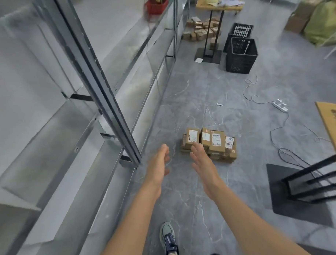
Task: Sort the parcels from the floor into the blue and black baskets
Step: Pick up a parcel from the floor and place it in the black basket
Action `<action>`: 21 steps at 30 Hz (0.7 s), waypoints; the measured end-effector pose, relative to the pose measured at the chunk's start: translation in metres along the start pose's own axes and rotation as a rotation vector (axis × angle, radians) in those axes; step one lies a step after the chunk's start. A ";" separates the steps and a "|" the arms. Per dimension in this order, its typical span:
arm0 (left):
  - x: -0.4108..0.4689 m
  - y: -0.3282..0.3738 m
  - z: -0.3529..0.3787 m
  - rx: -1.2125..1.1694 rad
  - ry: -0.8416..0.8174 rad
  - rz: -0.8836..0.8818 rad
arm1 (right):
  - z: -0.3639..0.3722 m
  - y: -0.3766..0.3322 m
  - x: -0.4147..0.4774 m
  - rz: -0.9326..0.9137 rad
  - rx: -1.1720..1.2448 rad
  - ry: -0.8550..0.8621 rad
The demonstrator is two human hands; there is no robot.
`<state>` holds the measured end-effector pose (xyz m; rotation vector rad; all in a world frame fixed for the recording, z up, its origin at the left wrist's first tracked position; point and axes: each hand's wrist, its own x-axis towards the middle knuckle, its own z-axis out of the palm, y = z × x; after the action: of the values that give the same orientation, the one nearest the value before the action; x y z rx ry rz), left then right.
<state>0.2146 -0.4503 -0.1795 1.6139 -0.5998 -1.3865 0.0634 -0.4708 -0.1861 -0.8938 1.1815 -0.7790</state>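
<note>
Parcels (pixel 209 143) remain stacked on floor; left hand (pixel 159 162) and right hand (pixel 202 160) extended flat-fingered, holding nothing; black baskets (pixel 241 56) distant.

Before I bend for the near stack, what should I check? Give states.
1. Left hand free: ok, open, empty.
2. Right hand free: ok, open, empty.
3. Right hand touching parcels: cannot tell, fingertips overlap their near edge.
4. Floor up to parcels bare: ok.
5. Black baskets in sight: ok, far ahead.
6. Blue basket in sight: not ok, none visible.
</note>
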 end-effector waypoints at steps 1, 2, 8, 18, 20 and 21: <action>0.016 0.003 0.000 0.015 -0.008 -0.019 | -0.001 -0.001 0.013 0.016 0.001 0.026; 0.031 0.007 0.000 0.027 -0.014 -0.040 | -0.002 -0.003 0.026 0.035 0.002 0.051; 0.107 0.027 0.020 0.111 -0.073 -0.119 | -0.020 -0.010 0.102 0.119 0.004 0.145; 0.273 0.039 0.092 0.234 -0.067 -0.274 | -0.088 -0.013 0.281 0.303 0.057 0.181; 0.310 0.036 0.108 0.254 -0.054 -0.323 | -0.104 -0.010 0.320 0.361 0.050 0.161; 0.327 0.035 0.116 0.261 -0.048 -0.356 | -0.112 -0.008 0.337 0.390 0.043 0.161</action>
<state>0.1943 -0.7715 -0.3140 1.9725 -0.5580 -1.6619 0.0251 -0.7896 -0.3382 -0.5467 1.4214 -0.5621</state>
